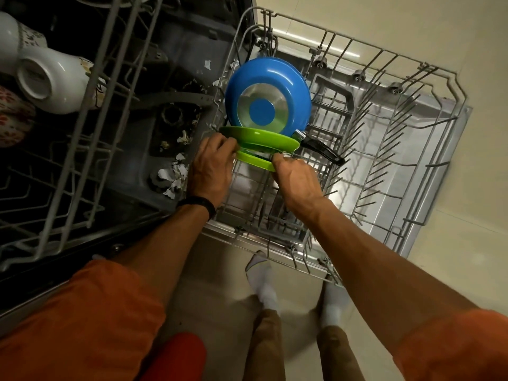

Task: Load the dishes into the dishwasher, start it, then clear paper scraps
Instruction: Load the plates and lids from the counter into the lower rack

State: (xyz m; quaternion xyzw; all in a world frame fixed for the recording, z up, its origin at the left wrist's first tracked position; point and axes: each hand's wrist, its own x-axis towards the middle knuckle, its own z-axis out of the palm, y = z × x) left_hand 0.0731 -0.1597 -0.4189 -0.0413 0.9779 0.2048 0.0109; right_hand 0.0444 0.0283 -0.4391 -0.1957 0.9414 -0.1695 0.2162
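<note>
Hands left [211, 167], right [298, 182] both grip small green plate [254, 161] in lower rack [395, 88], near blue pan [268, 97].

The pan [268, 89] is bright blue, its underside a silver ring around a blue disc, and its handle [323, 152] is black. The larger plate [258, 136] and the smaller plate [254, 160] are lime green. The rack [412, 105] is grey wire. The mugs [52, 81] are white, perhaps with a floral print. A cup [13, 119] shows red blossoms on white. The paper scraps [176, 174] are white, the sleeves [82, 312] orange, the wristband [198, 204] black.
</note>
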